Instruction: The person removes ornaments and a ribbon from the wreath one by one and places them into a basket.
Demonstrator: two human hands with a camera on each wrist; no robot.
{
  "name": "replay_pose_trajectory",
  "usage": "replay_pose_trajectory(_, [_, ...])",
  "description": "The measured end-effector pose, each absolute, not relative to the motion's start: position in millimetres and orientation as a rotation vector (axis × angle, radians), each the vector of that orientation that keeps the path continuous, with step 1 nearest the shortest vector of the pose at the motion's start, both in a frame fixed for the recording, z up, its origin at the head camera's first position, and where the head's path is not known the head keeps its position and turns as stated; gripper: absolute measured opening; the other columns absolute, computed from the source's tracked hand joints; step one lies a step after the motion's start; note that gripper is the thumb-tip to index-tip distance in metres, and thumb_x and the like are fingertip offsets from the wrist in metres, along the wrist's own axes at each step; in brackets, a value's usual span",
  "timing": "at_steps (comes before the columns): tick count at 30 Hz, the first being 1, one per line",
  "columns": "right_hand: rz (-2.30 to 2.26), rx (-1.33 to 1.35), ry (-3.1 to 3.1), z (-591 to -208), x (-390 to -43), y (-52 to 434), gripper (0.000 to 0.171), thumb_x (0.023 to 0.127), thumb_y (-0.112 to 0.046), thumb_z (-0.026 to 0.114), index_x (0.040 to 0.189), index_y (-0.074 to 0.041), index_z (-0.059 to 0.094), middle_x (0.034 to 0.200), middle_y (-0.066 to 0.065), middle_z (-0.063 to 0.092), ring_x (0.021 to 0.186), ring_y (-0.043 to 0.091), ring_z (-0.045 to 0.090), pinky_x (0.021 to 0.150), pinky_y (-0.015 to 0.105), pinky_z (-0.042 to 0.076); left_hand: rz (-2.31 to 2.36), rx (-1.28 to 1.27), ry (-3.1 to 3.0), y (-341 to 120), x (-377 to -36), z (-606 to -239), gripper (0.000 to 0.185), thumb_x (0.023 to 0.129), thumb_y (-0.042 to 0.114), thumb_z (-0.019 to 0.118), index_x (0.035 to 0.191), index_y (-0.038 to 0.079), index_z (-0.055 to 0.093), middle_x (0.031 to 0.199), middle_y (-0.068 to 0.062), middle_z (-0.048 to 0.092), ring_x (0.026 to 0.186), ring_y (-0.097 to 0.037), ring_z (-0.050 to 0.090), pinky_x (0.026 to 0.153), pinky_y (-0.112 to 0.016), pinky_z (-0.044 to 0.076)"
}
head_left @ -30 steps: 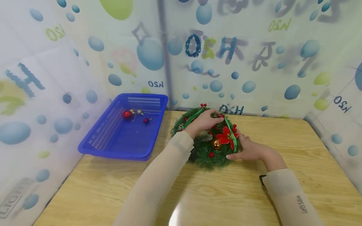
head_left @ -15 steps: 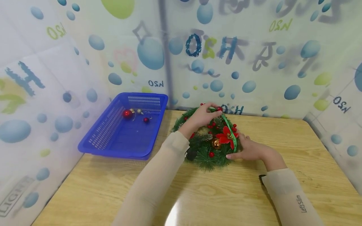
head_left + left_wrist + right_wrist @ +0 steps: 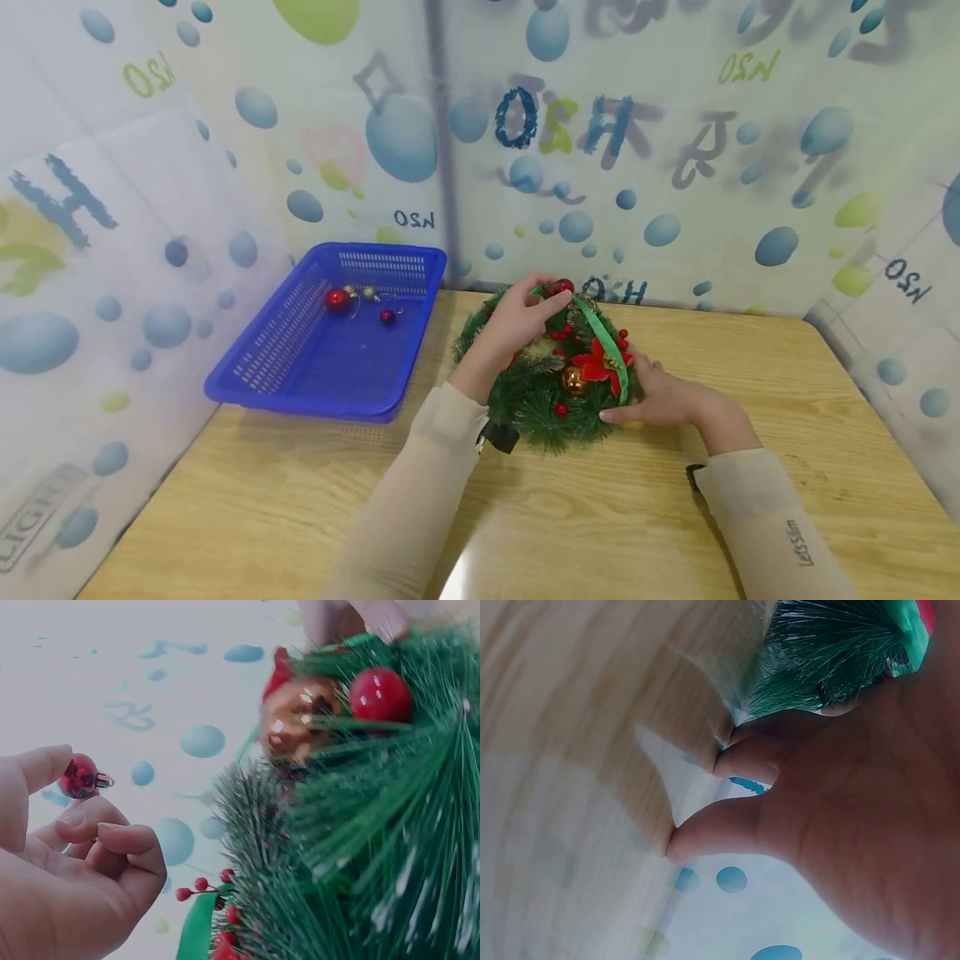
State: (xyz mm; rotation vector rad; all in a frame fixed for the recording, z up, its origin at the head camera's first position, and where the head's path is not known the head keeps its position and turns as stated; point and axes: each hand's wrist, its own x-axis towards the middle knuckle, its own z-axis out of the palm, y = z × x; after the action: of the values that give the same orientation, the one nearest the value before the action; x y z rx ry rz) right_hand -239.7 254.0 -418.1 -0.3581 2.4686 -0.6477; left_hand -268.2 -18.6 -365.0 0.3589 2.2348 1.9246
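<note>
In the left wrist view, my left hand point(image 3: 86, 855) pinches a small shiny red bauble point(image 3: 79, 776) with a silver cap. The head view has this left hand point(image 3: 510, 325) over the far left part of a green Christmas wreath point(image 3: 543, 421). Red berries, a gold bauble point(image 3: 574, 381), a red poinsettia point(image 3: 598, 363) and a green ribbon point(image 3: 600, 329) decorate the wreath. My right hand point(image 3: 663, 396) lies against its right side, thumb along the front edge. Several of the right fingertips point(image 3: 679, 844) touch the table in the right wrist view.
A blue plastic basket point(image 3: 322, 408) stands to the left on the wooden table point(image 3: 600, 517). Inside it are a larger red bauble point(image 3: 337, 300), a small red bauble point(image 3: 387, 316) and small pale gold ones point(image 3: 368, 292). A patterned curtain point(image 3: 660, 125) hangs behind the table.
My left hand has lifted slightly and moved left with the red bauble, which shows at its fingertips. The green ribbon's right strand now lies differently. My right hand has stayed in place.
</note>
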Motion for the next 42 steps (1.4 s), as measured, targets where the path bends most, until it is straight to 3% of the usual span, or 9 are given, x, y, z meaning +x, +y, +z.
replay_pose_trajectory(3, [-0.651,-0.372,2.476,-419.3,-239.6,253.7,0.144,0.088,-0.074,0.073,0.165,0.005,-0.019,0.172,0.038,-0.005,0.156,0.065,-0.010,0.121,0.082,0.009,1.966,0.370,2.218,-20.4,-261.7,-364.2,0.044,0.107,0.045,0.064,0.146,0.027,0.055,0.076,0.003,0.040,0.059,-0.018,0.032,0.067,-0.044,0.036])
replay_pose_trajectory(10, [-0.648,-0.363,2.471,-420.6,-240.8,252.9,0.144,0.087,-0.076,0.073,0.165,0.004,-0.019,0.172,0.038,-0.007,0.156,0.064,-0.010,0.121,0.082,0.009,2.042,0.365,2.227,-29.3,-244.5,-350.6,0.040,0.106,0.044,0.065,0.143,0.028,0.058,0.073,0.005,0.041,0.056,-0.016,0.032,0.059,-0.033,0.034])
replay_pose_trajectory(16, [-0.627,-0.381,2.483,-418.9,-242.5,253.5,0.144,0.087,-0.076,0.072,0.165,0.006,-0.018,0.172,0.039,-0.006,0.156,0.064,-0.009,0.122,0.080,0.009,2.147,0.352,2.222,-48.3,-237.1,-332.3,0.038,0.107,0.036,0.066,0.142,0.023,0.059,0.069,0.006,0.039,0.056,-0.015,0.032,0.062,-0.032,0.034])
replay_pose_trajectory(21, [-0.624,-0.369,2.487,-417.1,-243.7,256.1,0.144,0.087,-0.076,0.072,0.164,0.005,-0.019,0.171,0.040,-0.008,0.155,0.065,-0.009,0.121,0.081,0.009,2.191,0.295,2.234,-72.0,-233.8,-319.9,0.041,0.107,0.036,0.067,0.145,0.025,0.058,0.072,0.007,0.041,0.056,-0.013,0.030,0.062,-0.030,0.035])
replay_pose_trajectory(28, [-0.644,-0.365,2.466,-419.9,-242.7,254.8,0.144,0.087,-0.075,0.073,0.165,0.003,-0.020,0.171,0.040,-0.009,0.155,0.065,-0.010,0.121,0.081,0.008,2.278,0.194,2.299,-117.0,-215.7,-308.1,0.034,0.107,0.028,0.067,0.139,0.019,0.059,0.081,0.005,0.052,0.056,-0.009,0.033,0.059,-0.025,0.037])
replay_pose_trajectory(32, [-0.639,-0.380,2.484,-420.3,-242.7,254.3,0.145,0.087,-0.075,0.072,0.164,0.000,-0.024,0.170,0.041,-0.007,0.155,0.066,-0.008,0.121,0.081,0.010,2.227,0.091,2.409,-149.7,-204.8,-306.5,0.034,0.107,0.032,0.066,0.138,0.020,0.057,0.080,0.004,0.047,0.057,-0.009,0.035,0.060,-0.026,0.039])
replay_pose_trajectory(37, [-0.623,-0.376,2.488,-419.4,-243.5,253.8,0.145,0.087,-0.076,0.072,0.164,0.005,-0.022,0.170,0.042,-0.008,0.155,0.066,-0.008,0.121,0.081,0.009,2.097,-0.087,2.537,-194.1,-194.5,-308.8,0.038,0.107,0.041,0.064,0.139,0.022,0.055,0.088,0.008,0.053,0.072,-0.008,0.047,0.068,-0.025,0.048])
replay_pose_trajectory(42, [-0.616,-0.364,2.480,-419.7,-243.0,252.7,0.145,0.087,-0.077,0.071,0.164,0.007,-0.019,0.170,0.041,-0.008,0.155,0.066,-0.009,0.121,0.081,0.008,1.982,-0.218,2.609,-236.2,-191.0,-319.8,0.042,0.107,0.046,0.062,0.141,0.023,0.052,0.109,0.009,0.061,0.104,-0.014,0.057,0.083,-0.028,0.052])
